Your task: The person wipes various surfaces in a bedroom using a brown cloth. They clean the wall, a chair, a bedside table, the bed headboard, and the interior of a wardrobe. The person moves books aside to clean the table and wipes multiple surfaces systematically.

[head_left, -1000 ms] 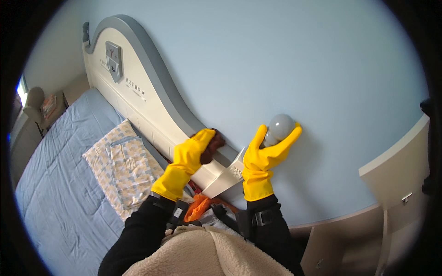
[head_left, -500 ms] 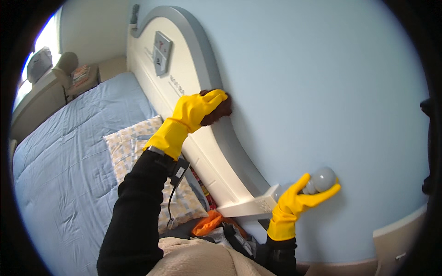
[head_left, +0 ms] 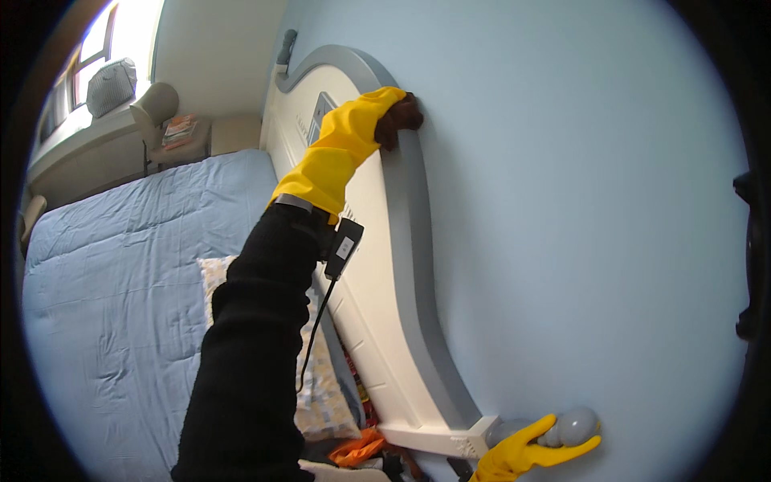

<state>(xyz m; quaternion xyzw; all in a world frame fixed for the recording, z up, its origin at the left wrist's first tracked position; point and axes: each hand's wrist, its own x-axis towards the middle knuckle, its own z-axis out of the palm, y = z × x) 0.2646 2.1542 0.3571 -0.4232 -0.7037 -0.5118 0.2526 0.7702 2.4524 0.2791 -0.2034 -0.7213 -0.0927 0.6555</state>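
My left hand (head_left: 365, 120), in a yellow rubber glove, is closed round a dark brown cloth (head_left: 399, 122). It presses the cloth on the grey curved top edge of the headboard (head_left: 414, 217), near the hump. My right hand (head_left: 518, 456), gloved the same way, is low at the right. Its thumb and fingers reach round the grey ball-shaped bedpost knob (head_left: 577, 426); the fingers' far side is partly hidden. A small black box with a cable (head_left: 344, 249) is strapped at my left wrist.
A bed with a blue sheet (head_left: 136, 297) lies along the left, with a checked pillow (head_left: 325, 386) by the headboard. An orange cloth (head_left: 357, 448) lies below it. A chair (head_left: 157, 112) and a striped bag (head_left: 112, 87) are by the window. The blue wall (head_left: 594, 201) rises behind the headboard.
My left hand has slid the cloth up along the headboard's edge, toward its hump. My right hand stays at the knob, now lower in view as the view has shifted.
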